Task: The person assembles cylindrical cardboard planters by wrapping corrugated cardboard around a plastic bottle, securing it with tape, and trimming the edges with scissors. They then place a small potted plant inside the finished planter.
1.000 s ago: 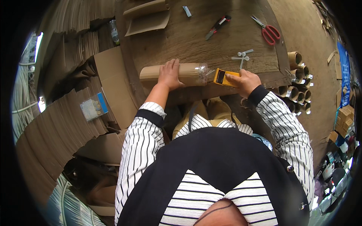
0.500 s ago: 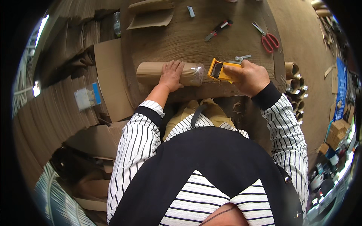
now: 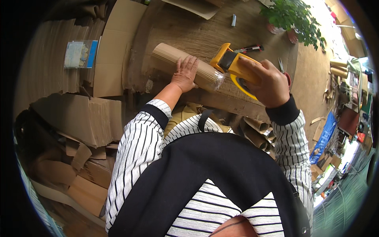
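Observation:
A roll of brown corrugated cardboard (image 3: 167,52) lies slanted on the wooden table, its right end wrapped in shiny clear tape (image 3: 219,80). My left hand (image 3: 184,74) presses on its middle, fingers over the top and thumb along the near side. In my right hand (image 3: 270,83) is a yellow tape dispenser (image 3: 246,71), gripped by its body. Its front end stands just above and beside the taped end of the roll. Whether a strip of tape joins the two, I cannot tell.
Beyond the dispenser lie a red and black utility knife (image 3: 250,49) and partly hidden red-handled scissors (image 3: 287,75). A leafy plant (image 3: 292,19) stands at the far right. Stacked cardboard (image 3: 79,118) fills the left side. Cardboard tubes (image 3: 256,132) sit below the table edge.
The view has swung round. The roll now slants, its right end nearer me. The tape dispenser has turned and come closer to the taped end. My left hand stays on the roll.

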Demonstrator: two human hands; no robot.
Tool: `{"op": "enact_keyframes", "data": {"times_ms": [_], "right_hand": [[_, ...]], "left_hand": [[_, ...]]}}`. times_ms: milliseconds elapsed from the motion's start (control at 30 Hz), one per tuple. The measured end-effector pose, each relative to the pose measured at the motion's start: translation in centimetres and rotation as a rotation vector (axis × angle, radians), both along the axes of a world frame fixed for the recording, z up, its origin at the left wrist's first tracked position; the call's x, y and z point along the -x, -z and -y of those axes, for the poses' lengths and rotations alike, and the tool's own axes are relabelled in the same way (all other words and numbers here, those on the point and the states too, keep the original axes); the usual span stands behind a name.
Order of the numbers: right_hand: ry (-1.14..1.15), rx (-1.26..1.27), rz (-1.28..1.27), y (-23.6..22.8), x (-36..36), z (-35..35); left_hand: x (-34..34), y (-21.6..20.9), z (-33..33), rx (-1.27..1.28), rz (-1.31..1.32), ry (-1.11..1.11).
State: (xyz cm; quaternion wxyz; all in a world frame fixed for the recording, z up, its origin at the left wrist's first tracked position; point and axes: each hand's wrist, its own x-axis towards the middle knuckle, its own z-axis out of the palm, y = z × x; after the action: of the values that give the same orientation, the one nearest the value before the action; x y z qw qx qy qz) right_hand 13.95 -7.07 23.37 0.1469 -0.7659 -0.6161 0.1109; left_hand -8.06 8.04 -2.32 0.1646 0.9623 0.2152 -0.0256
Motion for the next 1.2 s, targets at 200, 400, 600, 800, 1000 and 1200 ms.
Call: {"op": "enact_keyframes", "data": {"times_ms": [200, 400, 600, 800, 1000, 1200], "right_hand": [[0.104, 0.037, -0.109, 4.0, 0.7, 2.0], [0.088, 0.12, -0.003, 5.4, 0.6, 2.4], [0.193, 0.234, -0.02, 8.7, 0.3, 6.1], [0.26, 0.237, -0.047, 10.7, 1.1, 8.5], [0.302, 0.232, -0.075, 11.3, 0.8, 9.8], [0.333, 0.179, -0.078, 13.8, 1.2, 10.4]], "left_hand": [[-1.5, -0.5, -0.3, 0.042, -0.005, 0.014], [-1.9, -0.4, -0.4, 0.041, 0.019, 0.034], [-2.1, -0.8, 0.2, 0.048, 0.16, 0.121], [-2.2, -0.7, 0.0, 0.076, 0.172, 0.176], [-2.9, -1.4, 0.0, 0.069, 0.195, 0.244], [-3.4, -2.3, -0.6, 0.017, 0.074, 0.31]]}}
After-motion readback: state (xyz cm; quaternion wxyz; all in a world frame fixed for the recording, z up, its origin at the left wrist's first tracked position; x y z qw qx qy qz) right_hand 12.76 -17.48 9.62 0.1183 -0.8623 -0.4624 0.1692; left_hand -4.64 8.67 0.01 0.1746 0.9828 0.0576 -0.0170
